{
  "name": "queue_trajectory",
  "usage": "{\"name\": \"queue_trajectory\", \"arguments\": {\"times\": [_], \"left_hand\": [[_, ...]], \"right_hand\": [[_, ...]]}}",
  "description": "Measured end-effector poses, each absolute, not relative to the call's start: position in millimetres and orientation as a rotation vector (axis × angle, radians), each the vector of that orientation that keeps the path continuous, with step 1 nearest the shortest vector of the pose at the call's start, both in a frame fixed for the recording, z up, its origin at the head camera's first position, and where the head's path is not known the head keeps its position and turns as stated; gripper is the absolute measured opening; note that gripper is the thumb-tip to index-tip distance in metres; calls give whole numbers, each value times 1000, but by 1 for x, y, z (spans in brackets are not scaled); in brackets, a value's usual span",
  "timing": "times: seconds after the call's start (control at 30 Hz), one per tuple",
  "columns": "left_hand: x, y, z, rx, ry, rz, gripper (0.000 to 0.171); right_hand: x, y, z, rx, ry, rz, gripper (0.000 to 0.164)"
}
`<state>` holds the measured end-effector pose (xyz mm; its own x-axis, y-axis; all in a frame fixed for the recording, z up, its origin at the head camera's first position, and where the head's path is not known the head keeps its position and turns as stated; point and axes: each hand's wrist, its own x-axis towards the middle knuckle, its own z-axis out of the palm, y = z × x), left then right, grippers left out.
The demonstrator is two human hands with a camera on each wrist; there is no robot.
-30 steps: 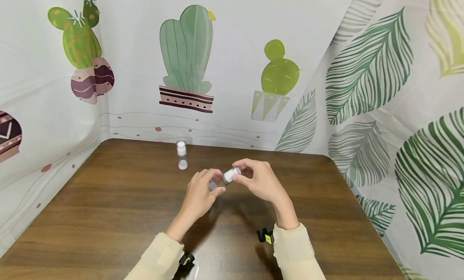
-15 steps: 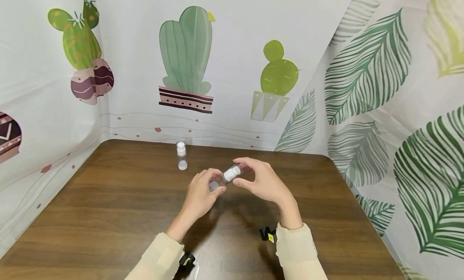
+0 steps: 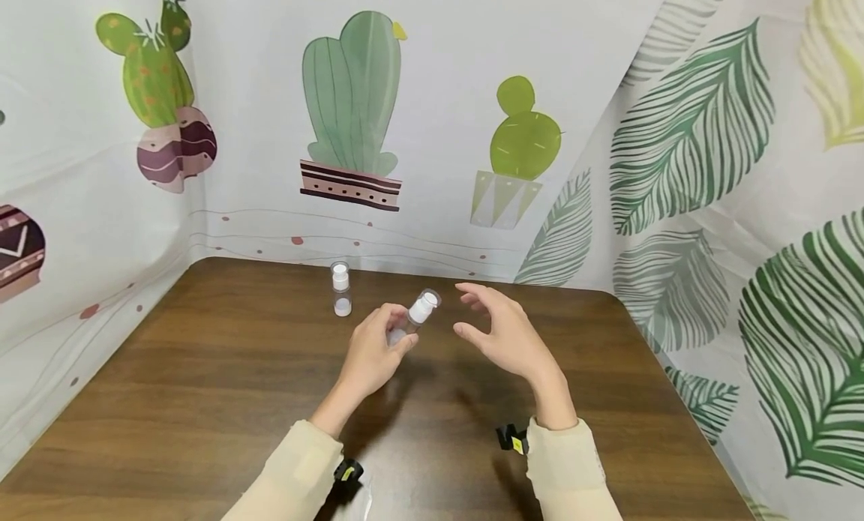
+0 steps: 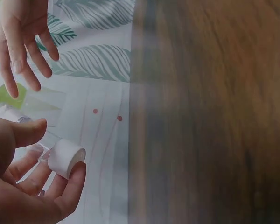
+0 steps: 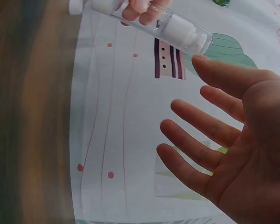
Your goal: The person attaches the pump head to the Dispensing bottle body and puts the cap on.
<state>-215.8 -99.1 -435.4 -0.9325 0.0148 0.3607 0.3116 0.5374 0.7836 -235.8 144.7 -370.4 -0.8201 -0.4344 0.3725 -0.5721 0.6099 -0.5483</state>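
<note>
My left hand [image 3: 375,351] grips the lower body of a clear pump bottle [image 3: 423,308] with a white pump top under a transparent cap. The bottle is tilted, its cap end up and to the right, held above the table. In the left wrist view its white base [image 4: 65,157] shows between thumb and fingers. My right hand [image 3: 508,332] is apart from the bottle on its right, fingers spread and holding nothing. The right wrist view shows the capped end close to the right thumb tip. A second bottle [image 3: 340,288] of the same kind stands upright farther back.
The brown wooden table [image 3: 223,371] reaches back to a cloth backdrop [image 3: 445,131] printed with cacti and leaves. A dark wrist mount [image 3: 348,471] sits at the left cuff, another mount [image 3: 511,438] at the right.
The right hand has let go of the bottle's cap end and drawn away to the right, fingers opening. The left hand has tipped the bottle more upright.
</note>
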Motion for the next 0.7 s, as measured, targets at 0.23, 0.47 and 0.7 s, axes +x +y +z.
{"name": "queue_trajectory", "arguments": {"times": [0.23,0.47,0.7], "left_hand": [[-235,-97,-440,-252,-2444,-1425,38],[-255,-99,-442,-193,-2451,-1417,39],[-272,-103,-448,-159,-2490,-1399,41]], "right_hand": [[-235,155,-376,730,-2661,886,61],[-232,162,-381,659,-2668,817,60],[-227,168,-386,621,-2684,788,58]]}}
